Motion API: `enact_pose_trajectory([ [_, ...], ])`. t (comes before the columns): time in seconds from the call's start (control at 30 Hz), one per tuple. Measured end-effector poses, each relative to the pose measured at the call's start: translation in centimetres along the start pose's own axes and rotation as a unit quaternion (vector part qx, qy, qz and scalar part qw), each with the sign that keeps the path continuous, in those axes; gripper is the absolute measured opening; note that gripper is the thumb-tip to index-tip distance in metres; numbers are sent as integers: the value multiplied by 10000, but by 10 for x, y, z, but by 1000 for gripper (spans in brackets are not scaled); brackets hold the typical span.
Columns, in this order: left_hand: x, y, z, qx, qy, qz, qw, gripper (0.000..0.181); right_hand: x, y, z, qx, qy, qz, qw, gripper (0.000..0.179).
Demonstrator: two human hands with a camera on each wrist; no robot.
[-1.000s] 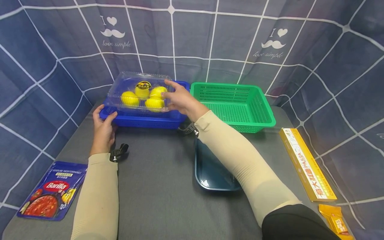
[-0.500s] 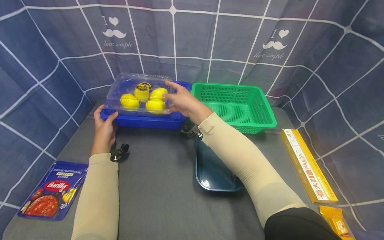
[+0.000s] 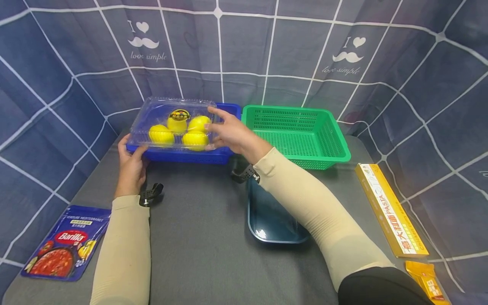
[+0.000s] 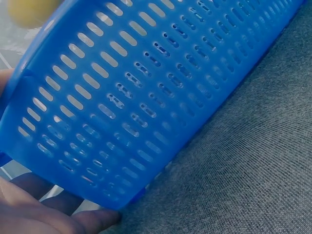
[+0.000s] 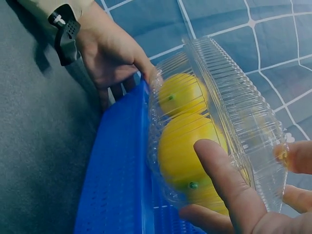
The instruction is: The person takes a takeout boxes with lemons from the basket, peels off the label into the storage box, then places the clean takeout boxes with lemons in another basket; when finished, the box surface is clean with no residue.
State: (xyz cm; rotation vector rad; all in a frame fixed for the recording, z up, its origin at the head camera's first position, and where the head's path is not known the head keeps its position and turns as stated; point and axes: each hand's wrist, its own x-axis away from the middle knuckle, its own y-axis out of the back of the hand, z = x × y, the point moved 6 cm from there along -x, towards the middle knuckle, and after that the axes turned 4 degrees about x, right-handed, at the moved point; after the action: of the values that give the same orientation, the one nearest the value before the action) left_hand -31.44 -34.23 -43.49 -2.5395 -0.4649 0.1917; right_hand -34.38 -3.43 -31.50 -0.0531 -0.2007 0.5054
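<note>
A clear plastic fruit box [image 3: 152,116] with a dark round label holds several yellow lemons [image 5: 187,146]. My right hand [image 3: 233,132] grips the box's right end, thumb on the near side and fingers at the far side. It overlaps the blue basket [image 3: 187,156] from above, slightly tilted, with its near left corner by my left thumb. My left hand [image 3: 131,165] grips the basket's near left corner, thumb at the rim and fingers round the outside, as the left wrist view shows. The basket's inside is mostly hidden under the box.
A green basket [image 3: 325,157] stands to the right of the blue one. Under my right forearm lies a dark blue tray [image 3: 267,216]. A Barilla sauce pouch [image 3: 66,243] is at the left; a yellow pasta box [image 3: 390,209] and an orange packet [image 3: 427,279] are at the right.
With my right hand on it, the fruit box has come nearer to me and a little left over the blue basket. The left hand keeps its grip on the corner.
</note>
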Motion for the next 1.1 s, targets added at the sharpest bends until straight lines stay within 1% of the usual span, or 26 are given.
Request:
enact_pose_trajectory([
  [0.2, 0, 0, -1, -350, 11, 10, 9994, 74, 5, -3, -1, -34, 17, 58, 10000, 71],
  [0.33, 0, -1, -1, -359, -41, 37, 9993, 74, 8, -6, -4, -66, -2, 92, 9999, 71],
  [0.5, -1, 0, -1, -279, -93, 12, 9996, 76, 13, -8, -6, -73, -30, 134, 9999, 71],
  [0.77, -2, -2, -2, 26, -212, 89, 9997, 73, 22, -8, -8, 192, -45, 163, 9997, 69],
  [0.93, -1, -3, -4, -137, -300, 36, 9994, 69, 28, -7, -10, 137, -37, 211, 9997, 69],
  [1.1, 0, -5, -6, -419, -367, 4, 9984, 68, 34, -4, -12, 402, 10, 181, 9990, 67],
])
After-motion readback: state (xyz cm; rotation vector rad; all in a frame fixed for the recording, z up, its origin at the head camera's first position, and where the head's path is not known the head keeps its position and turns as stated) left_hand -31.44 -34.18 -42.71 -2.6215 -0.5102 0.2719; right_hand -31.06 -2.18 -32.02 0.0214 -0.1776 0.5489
